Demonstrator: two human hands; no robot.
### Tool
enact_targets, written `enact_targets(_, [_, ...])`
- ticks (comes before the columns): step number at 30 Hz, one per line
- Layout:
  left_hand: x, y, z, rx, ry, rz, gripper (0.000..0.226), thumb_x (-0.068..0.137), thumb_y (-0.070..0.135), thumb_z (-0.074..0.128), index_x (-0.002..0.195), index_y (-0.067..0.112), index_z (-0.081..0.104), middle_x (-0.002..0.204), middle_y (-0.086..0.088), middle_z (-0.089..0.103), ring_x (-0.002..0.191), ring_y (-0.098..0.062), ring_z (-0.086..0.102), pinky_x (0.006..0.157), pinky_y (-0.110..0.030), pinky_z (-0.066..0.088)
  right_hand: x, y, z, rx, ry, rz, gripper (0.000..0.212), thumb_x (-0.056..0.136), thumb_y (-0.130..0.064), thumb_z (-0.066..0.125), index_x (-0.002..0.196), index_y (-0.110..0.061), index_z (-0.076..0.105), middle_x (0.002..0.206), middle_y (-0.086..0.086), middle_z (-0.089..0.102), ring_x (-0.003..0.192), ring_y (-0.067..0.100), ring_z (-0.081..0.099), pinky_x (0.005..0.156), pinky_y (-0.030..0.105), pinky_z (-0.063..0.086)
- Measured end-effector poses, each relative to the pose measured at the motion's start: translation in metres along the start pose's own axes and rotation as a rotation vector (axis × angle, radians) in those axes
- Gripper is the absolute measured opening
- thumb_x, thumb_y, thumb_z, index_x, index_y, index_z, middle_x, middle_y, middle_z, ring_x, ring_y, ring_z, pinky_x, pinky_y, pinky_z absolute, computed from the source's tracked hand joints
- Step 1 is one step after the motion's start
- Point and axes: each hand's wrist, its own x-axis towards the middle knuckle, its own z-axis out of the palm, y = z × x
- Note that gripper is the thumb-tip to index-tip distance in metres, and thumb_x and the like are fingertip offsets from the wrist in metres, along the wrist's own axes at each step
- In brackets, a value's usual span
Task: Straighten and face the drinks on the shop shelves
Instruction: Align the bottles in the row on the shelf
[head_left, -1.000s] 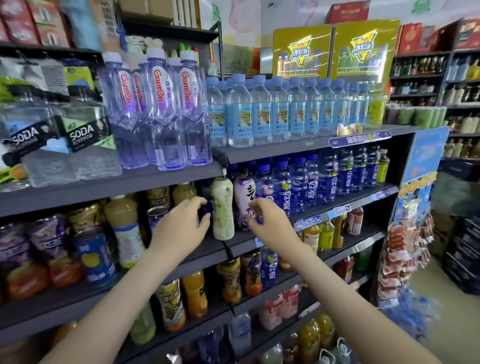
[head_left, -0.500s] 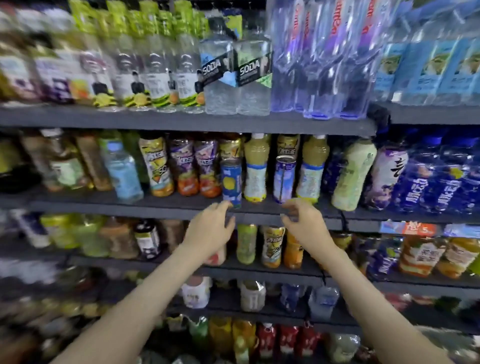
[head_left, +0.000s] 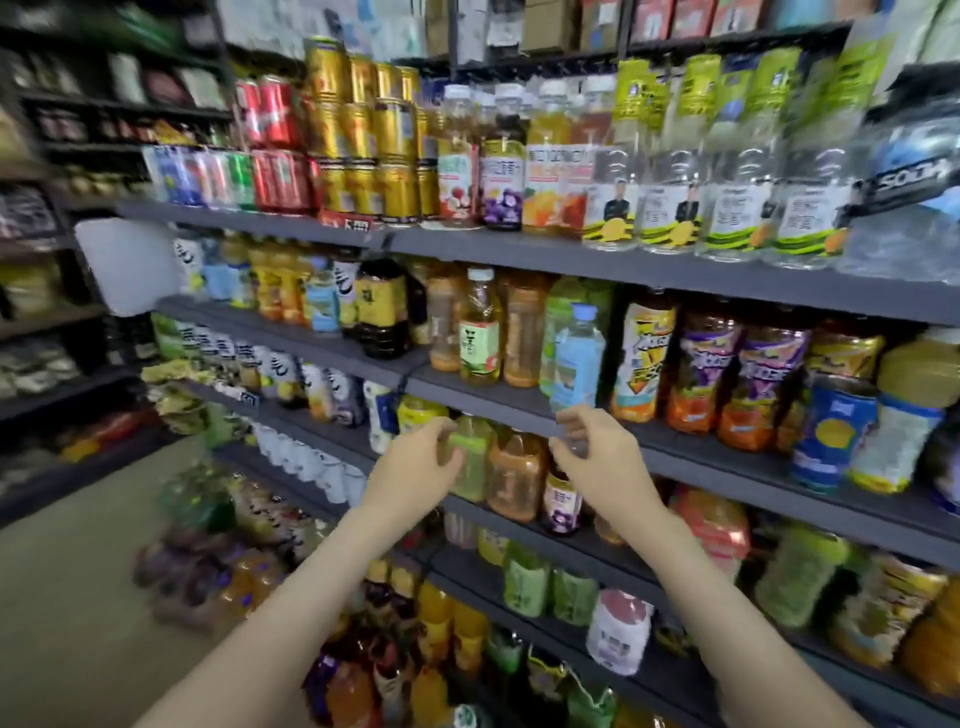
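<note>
Both bare arms reach in from below. The left hand (head_left: 422, 465) is half-curled and holds nothing, its fingertips at a green-labelled bottle (head_left: 472, 462); blur hides whether they touch. The right hand (head_left: 597, 452) is also loosely curled and empty, just under the shelf edge (head_left: 727, 462). An amber bottle (head_left: 517, 475) stands between the hands. On the shelf above, a pale blue bottle (head_left: 576, 358) stands forward of its row. Farther up sit gold cans (head_left: 363, 130) and red cans (head_left: 270, 114).

Over the last second the view has swung left, from the water and blue bottles to this stretch of tea and juice, with both hands empty throughout. I judge that section finished and this one untouched, the green-labelled bottle likely first.
</note>
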Motion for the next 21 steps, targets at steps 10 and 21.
enact_targets(10, [0.05,-0.22,-0.138,0.121,0.062,-0.121,0.035,0.097,0.034,0.048,0.13,0.022,0.047,0.122,0.002,0.056,0.091,-0.012,0.061,0.07,-0.031,0.053,0.104,-0.146,0.226,0.093,-0.142,-0.024,0.033,0.093,-0.021,0.057,0.125,-0.018,0.049,0.119,-0.002,0.052,0.104,0.011,0.053,0.084,0.023,0.044])
enact_targets(21, [0.198,-0.398,-0.173,0.159,0.124,-0.102,0.034,0.095,0.03,0.05,0.127,0.02,0.048,0.116,0.0,0.059,0.095,-0.018,0.059,0.075,-0.038,0.053,0.272,-0.207,0.402,0.215,0.021,0.035,0.051,0.091,-0.023,0.06,0.136,-0.015,0.037,0.133,0.004,0.045,0.117,0.016,0.047,0.088,0.023,0.037])
